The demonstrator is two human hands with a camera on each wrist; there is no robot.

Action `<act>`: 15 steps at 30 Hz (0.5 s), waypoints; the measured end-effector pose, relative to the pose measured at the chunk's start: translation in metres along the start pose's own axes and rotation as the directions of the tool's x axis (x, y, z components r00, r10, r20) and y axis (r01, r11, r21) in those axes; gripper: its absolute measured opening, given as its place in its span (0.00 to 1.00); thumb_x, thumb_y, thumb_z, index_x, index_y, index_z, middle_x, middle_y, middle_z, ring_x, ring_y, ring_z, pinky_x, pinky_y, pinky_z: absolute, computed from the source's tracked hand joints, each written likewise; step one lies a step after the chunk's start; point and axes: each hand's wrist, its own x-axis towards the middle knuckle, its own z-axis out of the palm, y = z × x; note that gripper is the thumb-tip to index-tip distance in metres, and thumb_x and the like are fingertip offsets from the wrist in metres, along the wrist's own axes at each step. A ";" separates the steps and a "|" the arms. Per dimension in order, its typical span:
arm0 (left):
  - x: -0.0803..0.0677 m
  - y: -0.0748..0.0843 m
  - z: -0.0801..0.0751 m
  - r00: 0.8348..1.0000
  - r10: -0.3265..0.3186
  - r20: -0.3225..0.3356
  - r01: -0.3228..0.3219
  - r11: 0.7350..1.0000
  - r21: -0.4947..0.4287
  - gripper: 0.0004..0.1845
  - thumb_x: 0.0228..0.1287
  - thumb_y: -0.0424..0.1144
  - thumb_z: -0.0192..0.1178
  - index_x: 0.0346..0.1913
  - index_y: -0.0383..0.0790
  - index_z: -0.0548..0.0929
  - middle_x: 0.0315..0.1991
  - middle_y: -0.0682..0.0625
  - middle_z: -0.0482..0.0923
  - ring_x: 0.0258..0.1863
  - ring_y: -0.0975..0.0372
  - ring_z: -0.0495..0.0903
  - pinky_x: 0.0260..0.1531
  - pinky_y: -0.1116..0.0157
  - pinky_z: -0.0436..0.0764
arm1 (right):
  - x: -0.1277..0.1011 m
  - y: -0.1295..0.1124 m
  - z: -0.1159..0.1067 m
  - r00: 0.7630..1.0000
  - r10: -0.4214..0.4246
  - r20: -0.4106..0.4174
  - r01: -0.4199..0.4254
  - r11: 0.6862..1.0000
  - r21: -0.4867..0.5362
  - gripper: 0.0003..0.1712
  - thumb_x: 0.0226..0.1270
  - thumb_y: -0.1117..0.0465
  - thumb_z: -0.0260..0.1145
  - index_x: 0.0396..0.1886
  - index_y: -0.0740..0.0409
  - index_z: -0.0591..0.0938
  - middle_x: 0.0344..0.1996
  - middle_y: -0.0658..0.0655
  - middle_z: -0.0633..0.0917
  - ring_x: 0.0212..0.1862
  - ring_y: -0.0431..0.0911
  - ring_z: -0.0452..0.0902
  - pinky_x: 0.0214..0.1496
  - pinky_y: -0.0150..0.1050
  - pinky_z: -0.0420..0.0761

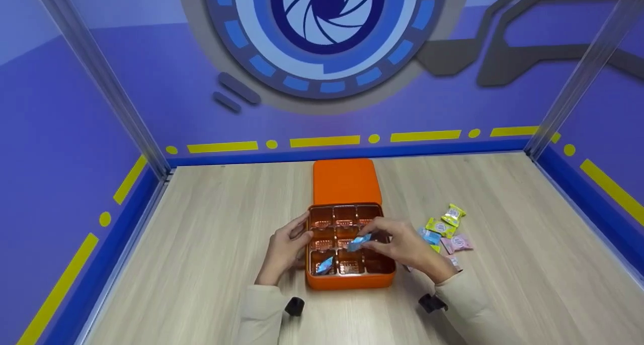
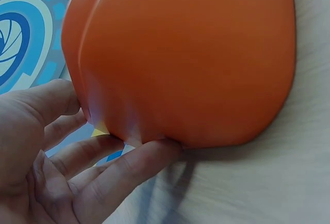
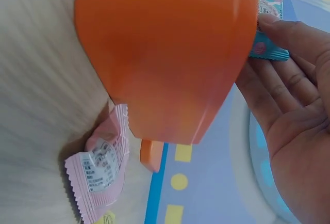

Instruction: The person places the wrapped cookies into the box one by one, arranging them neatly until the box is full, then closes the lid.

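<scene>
An orange box [image 1: 349,282] with a divided clear tray of several compartments stands on the table. My left hand [image 1: 284,249] grips its left side, thumb at the rim; in the left wrist view, the fingers [image 2: 139,164] touch the orange wall. Over the middle of the tray, my right hand [image 1: 402,242] pinches a blue-wrapped candy [image 1: 358,242] between thumb and fingers. That wrapper [image 3: 270,46] is also visible in the right wrist view, partly behind the box. Another blue candy [image 1: 325,265] lies in the front left compartment.
Right of the box lies a loose pile of wrapped candies: yellow [image 1: 453,214], blue [image 1: 430,236] and pink [image 1: 459,243]. An orange lid [image 1: 347,181] lies flat behind the box. Purple-blue panels [image 1: 151,93] enclose the table [image 1: 216,224] at the back and sides.
</scene>
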 end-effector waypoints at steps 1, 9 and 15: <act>0.000 0.000 0.000 1.000 0.001 -0.001 -0.001 1.000 0.001 0.30 0.76 0.31 0.65 0.77 0.34 0.72 0.69 0.31 0.75 0.68 0.43 0.77 0.64 0.52 0.78 | 0.000 -0.001 0.000 1.000 -0.001 0.009 0.001 1.000 -0.006 0.13 0.70 0.67 0.75 0.51 0.52 0.89 0.46 0.49 0.89 0.43 0.47 0.86 0.48 0.43 0.89; -0.001 0.000 0.001 1.000 0.002 -0.010 -0.002 1.000 -0.012 0.29 0.75 0.30 0.65 0.76 0.34 0.74 0.69 0.31 0.75 0.68 0.43 0.76 0.63 0.53 0.79 | 0.002 -0.008 0.002 0.996 0.003 0.087 -0.004 1.000 0.012 0.13 0.71 0.68 0.74 0.51 0.53 0.88 0.47 0.50 0.88 0.45 0.48 0.86 0.50 0.48 0.89; 0.000 0.001 0.001 1.000 0.022 -0.011 -0.021 1.000 0.016 0.29 0.76 0.30 0.64 0.76 0.32 0.73 0.69 0.30 0.75 0.68 0.41 0.76 0.63 0.52 0.79 | 0.003 -0.009 0.006 0.992 -0.011 0.126 0.007 1.000 0.025 0.11 0.71 0.69 0.74 0.51 0.55 0.89 0.47 0.48 0.90 0.48 0.45 0.85 0.52 0.50 0.88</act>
